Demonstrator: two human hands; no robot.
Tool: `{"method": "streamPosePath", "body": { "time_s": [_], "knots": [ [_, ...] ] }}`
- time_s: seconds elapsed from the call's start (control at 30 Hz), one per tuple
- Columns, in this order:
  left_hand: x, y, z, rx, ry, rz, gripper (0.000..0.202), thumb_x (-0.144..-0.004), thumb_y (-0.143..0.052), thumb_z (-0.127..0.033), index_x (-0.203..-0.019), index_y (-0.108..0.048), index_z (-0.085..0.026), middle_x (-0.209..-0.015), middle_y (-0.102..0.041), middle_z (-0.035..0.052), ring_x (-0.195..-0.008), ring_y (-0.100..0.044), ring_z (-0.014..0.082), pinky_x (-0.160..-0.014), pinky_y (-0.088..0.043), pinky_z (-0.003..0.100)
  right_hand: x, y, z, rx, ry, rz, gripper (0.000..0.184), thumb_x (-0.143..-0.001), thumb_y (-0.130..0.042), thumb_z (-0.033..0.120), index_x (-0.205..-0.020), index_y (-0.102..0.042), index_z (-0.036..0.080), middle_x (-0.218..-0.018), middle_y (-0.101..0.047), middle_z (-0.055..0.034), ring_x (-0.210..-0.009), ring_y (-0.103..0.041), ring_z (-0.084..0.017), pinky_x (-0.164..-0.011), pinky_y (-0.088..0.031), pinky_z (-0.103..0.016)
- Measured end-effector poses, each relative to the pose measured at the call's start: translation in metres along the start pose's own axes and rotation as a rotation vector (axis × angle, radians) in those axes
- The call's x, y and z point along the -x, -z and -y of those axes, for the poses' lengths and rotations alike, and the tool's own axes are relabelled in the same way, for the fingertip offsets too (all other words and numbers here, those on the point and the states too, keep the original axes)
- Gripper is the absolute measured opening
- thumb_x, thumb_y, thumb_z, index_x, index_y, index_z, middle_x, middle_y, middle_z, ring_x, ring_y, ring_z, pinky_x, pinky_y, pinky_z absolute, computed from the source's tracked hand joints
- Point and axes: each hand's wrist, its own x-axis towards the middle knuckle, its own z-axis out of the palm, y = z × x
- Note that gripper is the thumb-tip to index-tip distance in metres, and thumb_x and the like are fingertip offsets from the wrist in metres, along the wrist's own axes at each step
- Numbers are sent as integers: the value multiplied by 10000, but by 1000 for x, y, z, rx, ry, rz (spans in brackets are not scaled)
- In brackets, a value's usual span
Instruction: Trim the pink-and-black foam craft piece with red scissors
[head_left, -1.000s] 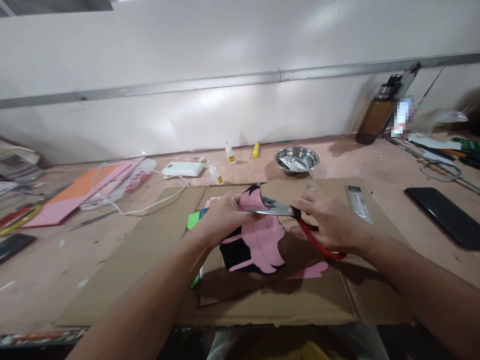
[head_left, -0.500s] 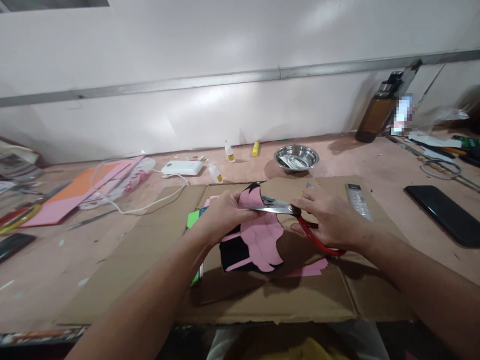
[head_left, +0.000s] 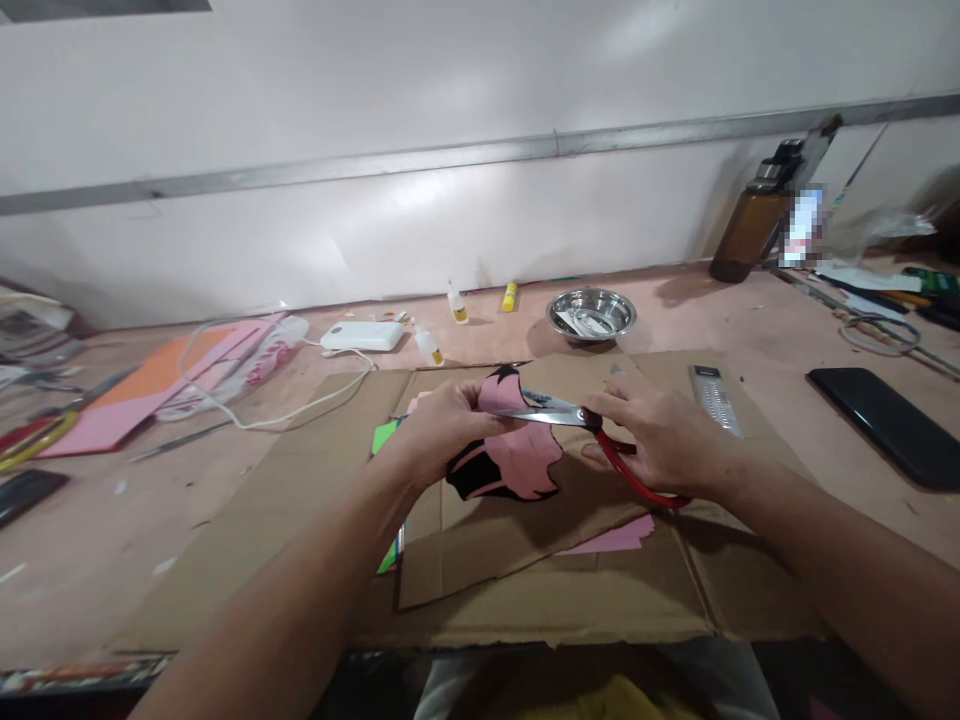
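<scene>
L hand (head_left: 442,425) pinches pink/blk cutout (head_left: 517,455), part hidden behind fingers, & R hand (head_left: 664,440) grips red-hndl scissors (head_left: 570,417), blades at cutout, all above cardboard (head_left: 570,610) w/ pink paper (head_left: 611,537) on it, bowl (head_left: 592,338), glue stick (head_left: 509,297) & 2 sml bottles (head_left: 429,346) beyond it, phone (head_left: 885,425) to its R.

A metal bowl (head_left: 619,312) sits on the desk (head_left: 697,325) near a yellow tube (head_left: 510,297) and two small bottles (head_left: 428,345); a black phone (head_left: 885,425) lies at the right.
</scene>
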Motion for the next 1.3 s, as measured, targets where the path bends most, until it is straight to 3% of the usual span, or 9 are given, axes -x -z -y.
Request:
{"method": "streamPosePath", "body": {
  "time_s": [0.63, 0.97, 1.3],
  "knots": [
    [2, -2, -5, -108, -20, 54, 170, -675, -781, -361, -758, -801, -213, -682, -732, 32, -565, -595, 149, -438, -416, 214, 1, 0, -2, -84, -26, 123, 353, -904, -579, 392, -1186, -628, 185, -1031, -651, -123, -826, -606, -248, -677, -421, -333],
    [2, -1, -6, -121, -68, 73, 133, -681, -758, -334, -734, -803, -221, -726, -762, 42, -647, -659, 187, -548, -502, 255, -1, 0, -2, -142, -20, 126, 370, -877, -614, 400, -1176, -620, 182, -993, -626, -113, -825, -577, -234, -709, -463, -347],
    [1, -1, -4, -158, -87, 20, 155, -653, -792, -356, -716, -798, -215, -696, -759, 48, -641, -674, 206, -546, -519, 274, 0, 0, -2, -141, -38, 146, 431, -876, -617, 428, -1239, -618, 196, -1089, -627, -143, -915, -592, -268, -761, -474, -380]
  ]
}}
